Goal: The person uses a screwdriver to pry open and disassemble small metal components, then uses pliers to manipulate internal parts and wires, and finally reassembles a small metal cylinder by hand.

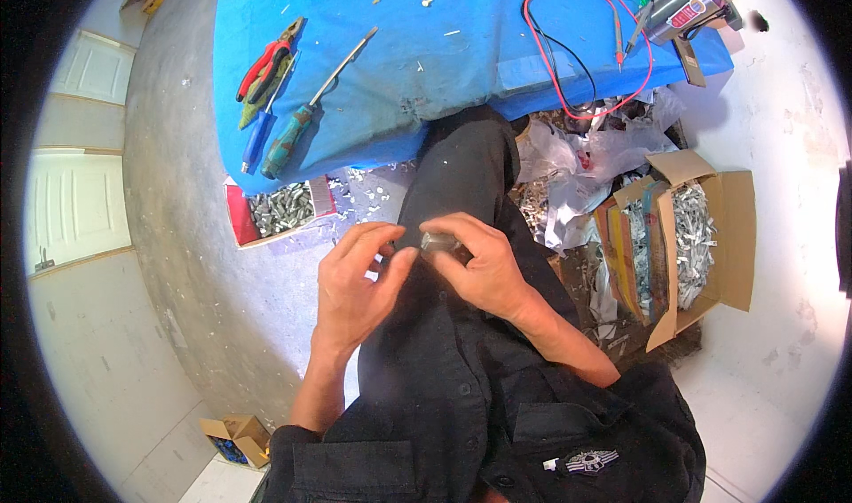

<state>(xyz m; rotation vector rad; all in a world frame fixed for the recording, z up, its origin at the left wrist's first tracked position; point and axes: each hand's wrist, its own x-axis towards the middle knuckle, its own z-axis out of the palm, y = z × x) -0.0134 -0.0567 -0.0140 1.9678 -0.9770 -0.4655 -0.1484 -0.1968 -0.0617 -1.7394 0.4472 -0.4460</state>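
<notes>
Over my black-trousered lap, my left hand (pixel 359 277) and my right hand (pixel 479 268) meet at the fingertips. Between them sits a small grey metal piece (pixel 437 244), pinched mostly by the right hand's thumb and fingers. The left hand's fingertips touch its left end at about the middle of the view. The piece is largely covered by fingers, so its shape is unclear.
A blue-covered table (pixel 444 50) ahead holds red-handled pliers (pixel 266 63), screwdrivers (pixel 306 117), red and black test leads (pixel 586 50) and a metal cylinder (pixel 688 1). A red box of metal pieces (pixel 280 210) lies below it. An open cardboard box (pixel 692 237) of metal strips stands right.
</notes>
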